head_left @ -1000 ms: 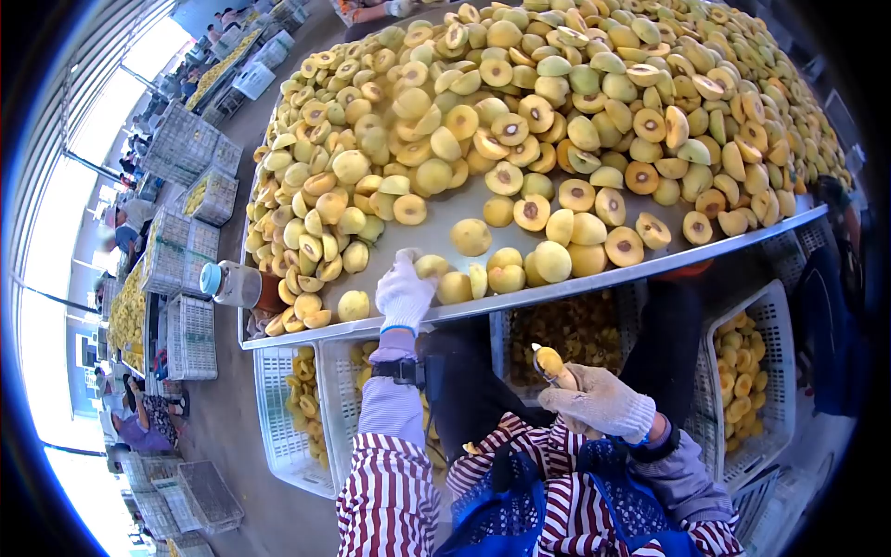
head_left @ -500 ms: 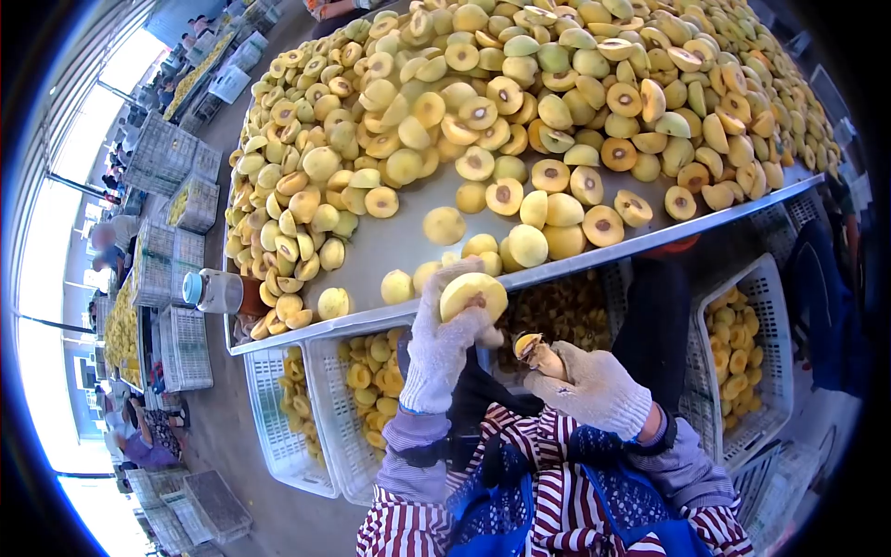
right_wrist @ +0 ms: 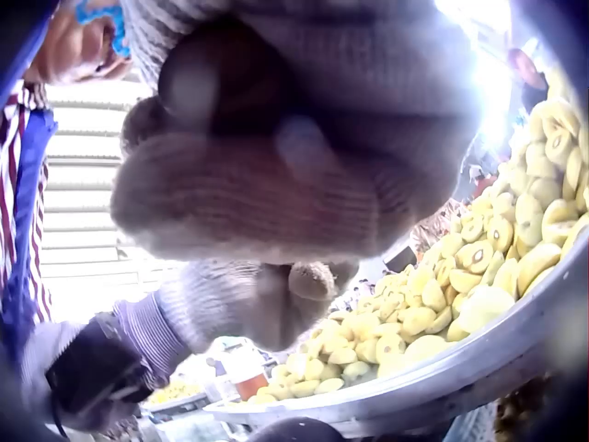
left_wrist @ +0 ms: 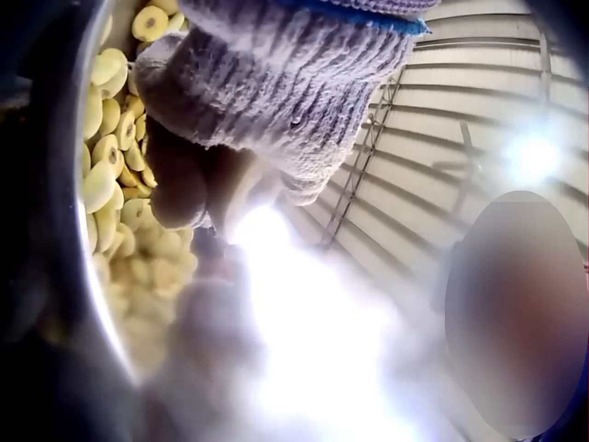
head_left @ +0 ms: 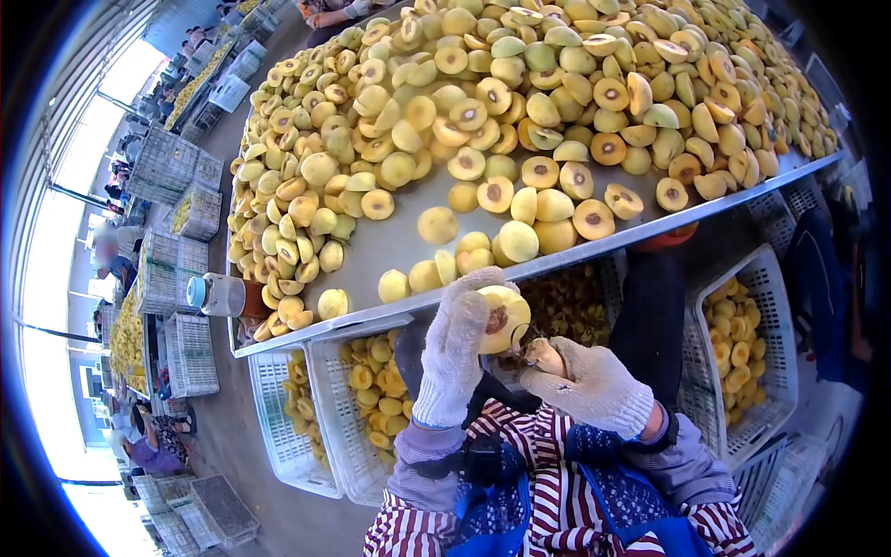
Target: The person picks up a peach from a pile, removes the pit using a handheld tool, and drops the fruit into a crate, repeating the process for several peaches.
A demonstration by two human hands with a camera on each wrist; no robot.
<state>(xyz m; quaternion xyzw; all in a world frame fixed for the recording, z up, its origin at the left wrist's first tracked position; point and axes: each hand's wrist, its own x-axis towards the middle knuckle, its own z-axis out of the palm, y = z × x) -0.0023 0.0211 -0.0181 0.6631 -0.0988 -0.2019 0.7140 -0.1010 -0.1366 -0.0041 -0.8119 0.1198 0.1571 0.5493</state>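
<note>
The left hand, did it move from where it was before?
Yes. The left hand came off the table edge toward the body, holding a peach half.

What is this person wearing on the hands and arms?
Both the left hand and the right hand wear pale knitted work gloves with blue-edged cuffs. Grey-lilac oversleeves cover the forearms, over red-and-white striped sleeves. A dark strap circles the left forearm.

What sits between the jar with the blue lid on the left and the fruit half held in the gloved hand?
In the head view, loose fruit halves on the metal table lie between the jar and the held half.
</note>
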